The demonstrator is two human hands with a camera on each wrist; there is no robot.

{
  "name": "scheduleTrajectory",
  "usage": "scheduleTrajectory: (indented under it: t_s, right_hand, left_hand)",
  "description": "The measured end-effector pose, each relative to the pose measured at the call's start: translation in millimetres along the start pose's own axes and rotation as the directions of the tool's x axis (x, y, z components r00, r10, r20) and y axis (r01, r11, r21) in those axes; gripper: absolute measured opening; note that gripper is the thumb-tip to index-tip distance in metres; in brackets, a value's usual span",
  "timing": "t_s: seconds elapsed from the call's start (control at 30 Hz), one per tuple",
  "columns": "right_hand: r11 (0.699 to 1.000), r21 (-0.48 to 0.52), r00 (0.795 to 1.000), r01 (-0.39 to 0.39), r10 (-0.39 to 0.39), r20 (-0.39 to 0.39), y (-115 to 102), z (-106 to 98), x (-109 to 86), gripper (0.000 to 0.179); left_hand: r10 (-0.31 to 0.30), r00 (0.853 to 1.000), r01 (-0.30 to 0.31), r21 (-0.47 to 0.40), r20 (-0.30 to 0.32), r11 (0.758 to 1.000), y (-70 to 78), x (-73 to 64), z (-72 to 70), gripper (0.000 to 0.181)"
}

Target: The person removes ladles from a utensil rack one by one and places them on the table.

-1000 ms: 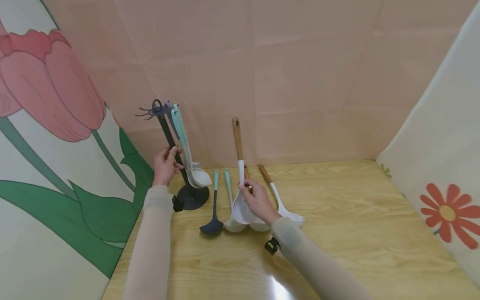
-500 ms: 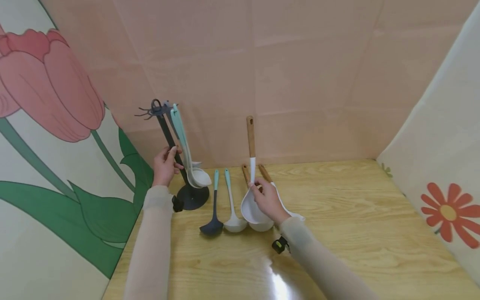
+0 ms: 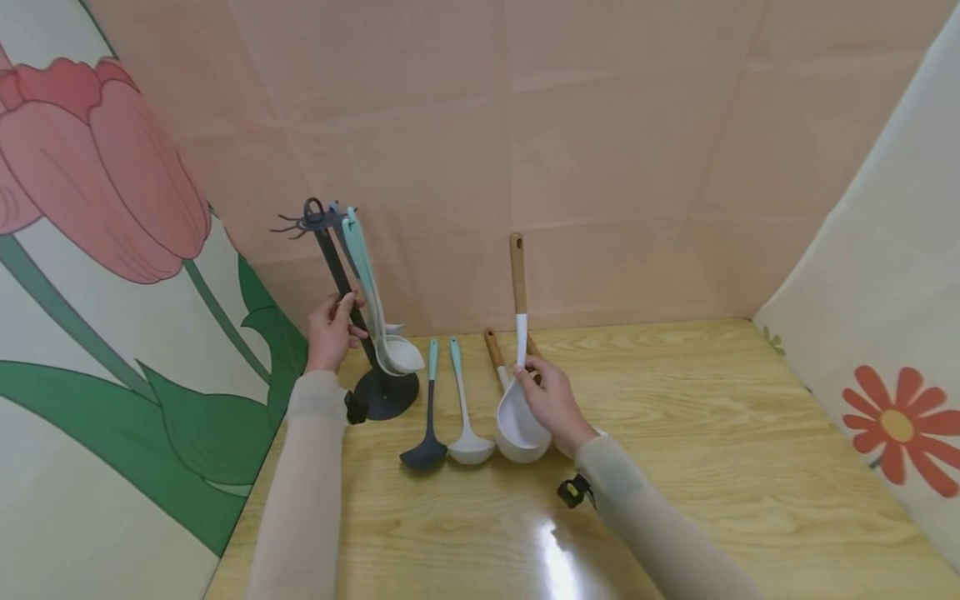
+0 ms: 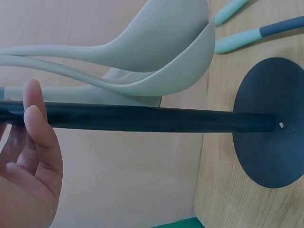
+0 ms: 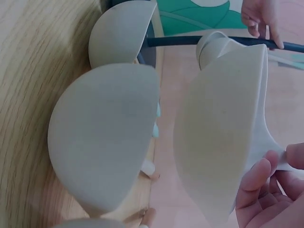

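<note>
Both hands are occupied. From the head view, the left hand (image 3: 330,335) grasps the pole of a black stand (image 3: 330,257), its thumb and fingers round the shaft; the right hand (image 3: 553,396) pinches a white ladle (image 3: 517,417) by the neck just above its bowl, so the wooden handle (image 3: 518,275) points up. Hanging ladles with turquoise handles (image 3: 360,258) are on the stand's right side, pale bowls low near the base. On the wooden table (image 3: 712,433), right of the stand, lie a dark ladle (image 3: 425,454) and, just beside it, a pale ladle (image 3: 471,451), both with turquoise handles. Next comes a wood-handled ladle (image 3: 495,352), partly covered by the held one; one more wooden handle (image 3: 533,345) shows behind the right hand, its bowl mostly hidden. Pinkish cloth (image 3: 637,167) covers the wall behind.

At the left wrist, thumb and finger close round the dark pole, which runs down to the round base (image 4: 270,156); the pale hanging bowls sit close alongside, and two turquoise handle ends rest on the table near the base.

At the right wrist, fingertips grip the white neck, and the held bowl is raised, with a gap between it and the nearest bowl (image 5: 104,137) on the table
</note>
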State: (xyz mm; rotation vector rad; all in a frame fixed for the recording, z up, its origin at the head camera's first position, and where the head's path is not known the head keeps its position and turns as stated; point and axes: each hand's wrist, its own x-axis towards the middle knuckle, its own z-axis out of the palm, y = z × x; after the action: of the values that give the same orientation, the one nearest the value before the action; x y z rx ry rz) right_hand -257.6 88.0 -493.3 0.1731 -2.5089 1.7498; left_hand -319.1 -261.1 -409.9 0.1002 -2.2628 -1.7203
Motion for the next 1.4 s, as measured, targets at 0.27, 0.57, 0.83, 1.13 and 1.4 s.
scheduleTrajectory:
  t_s: [0.27,0.57,0.83,1.13,1.4]
  right_hand:
    - [0.99,-0.078,0.993,0.116,-0.118,-0.024,6.6,-14.2,1.7,0.023]
    - [0.98,-0.152,0.989,0.125,-0.135,-0.053,12.2,-32.4,5.2,0.021]
    - [0.973,-0.205,0.992,0.108,-0.119,-0.046,20.2,-49.6,6.3,0.025]
    - [0.962,-0.258,0.994,0.09,-0.101,-0.031,29.9,-73.1,6.7,0.03]
    - [0.931,-0.344,0.988,0.122,-0.146,-0.045,50.4,-94.4,5.5,0.028]
  left_hand:
    - [-0.008,1.0,0.008,-0.008,0.006,1.0,1.4,-0.4,-0.3,0.05]
    - [-0.031,0.999,0.031,0.007,0.028,1.0,33.1,-18.4,0.1,0.044]
    - [-0.021,1.0,0.021,-0.023,0.022,1.0,27.3,-14.3,-0.9,0.044]
    - [-0.021,0.999,0.021,-0.007,0.034,1.0,29.1,-16.9,0.1,0.044]
    - [-0.017,1.0,0.018,-0.02,0.018,1.0,9.3,-4.6,0.2,0.048]
